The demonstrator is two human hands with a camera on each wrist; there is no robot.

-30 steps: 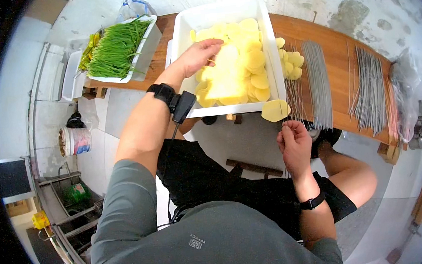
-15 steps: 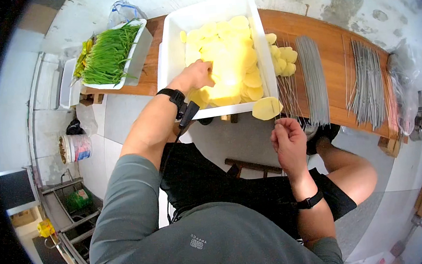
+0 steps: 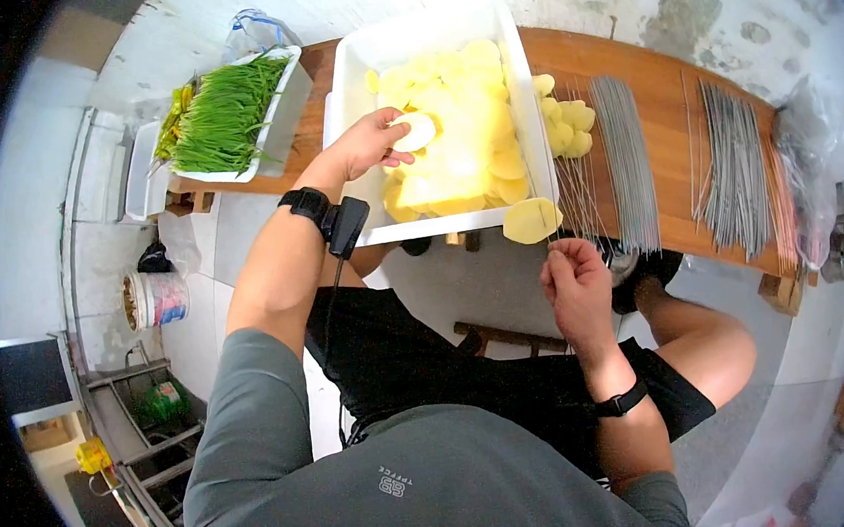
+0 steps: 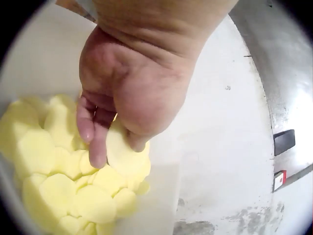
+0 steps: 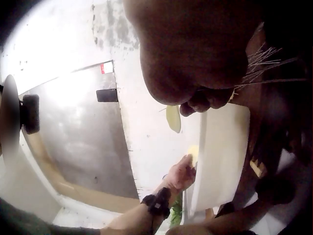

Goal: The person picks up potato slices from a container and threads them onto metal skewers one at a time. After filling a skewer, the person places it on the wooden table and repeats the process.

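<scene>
In the head view the left hand [image 3: 369, 145] pinches a pale yellow slice [image 3: 416, 132] over the white tub [image 3: 333, 121] of yellow slices [image 3: 500, 121]. The left wrist view shows that slice [image 4: 126, 149] between thumb and fingers, above the pile [image 4: 58, 191]. The right hand [image 3: 581, 290], just outside the tub's near right corner, pinches a thin skewer with one slice [image 3: 533, 221] on its upper end. In the right wrist view the right hand [image 5: 195, 58] is dark, with the skewered slice [image 5: 173, 118] beyond its fingers.
Green stalks [image 3: 232, 117] fill a white container at the left. Right of the tub, the wooden table [image 3: 672, 156] bears skewered slices [image 3: 567, 128], a row of grey skewers [image 3: 624, 160], another grey bundle [image 3: 736, 176] and a plastic bag [image 3: 808, 179]. A bucket [image 3: 156, 299] stands lower left.
The left hand dipped into the slices, then rose toward the left with one slice between its fingers. The right hand moved slightly left and still holds the skewer with its slice.
</scene>
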